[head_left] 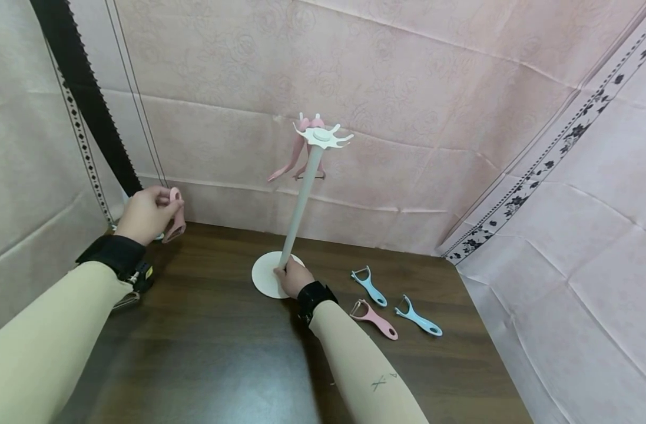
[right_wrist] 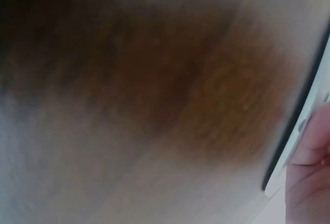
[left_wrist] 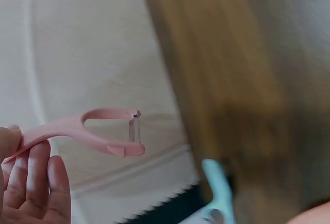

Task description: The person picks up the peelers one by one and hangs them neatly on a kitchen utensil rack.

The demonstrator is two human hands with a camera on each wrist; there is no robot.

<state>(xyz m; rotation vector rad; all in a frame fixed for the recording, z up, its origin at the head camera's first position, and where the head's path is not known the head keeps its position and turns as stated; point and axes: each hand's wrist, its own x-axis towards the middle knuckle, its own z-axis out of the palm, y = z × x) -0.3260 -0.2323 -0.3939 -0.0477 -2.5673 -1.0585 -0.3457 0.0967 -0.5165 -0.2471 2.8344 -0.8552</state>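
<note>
My left hand (head_left: pixel 149 213) pinches a pink Y-shaped peeler (left_wrist: pixel 77 128) by its handle, its blade end pointing away from the fingers in the left wrist view. Low down, where the pole meets the round base (head_left: pixel 263 275), my right hand (head_left: pixel 295 278) grips a white stand (head_left: pixel 301 206). The stand leans a little to the right in the head view. Curved hooks ring its top (head_left: pixel 323 138), and pink peelers (head_left: pixel 296 154) hang from those on the far side. The right wrist view is mostly blurred, with part of the hand (right_wrist: pixel 312 183) beside a pale edge.
Two blue peelers (head_left: pixel 373 288) and a pink peeler (head_left: pixel 375 321) lie on the brown table (head_left: pixel 222 353) right of the stand. Another light-blue piece (left_wrist: pixel 219 190) shows near my left hand. A black zigzag-edged strip (head_left: pixel 95 100) slants behind that hand. Patterned cloth (head_left: pixel 407 147) walls the back and sides.
</note>
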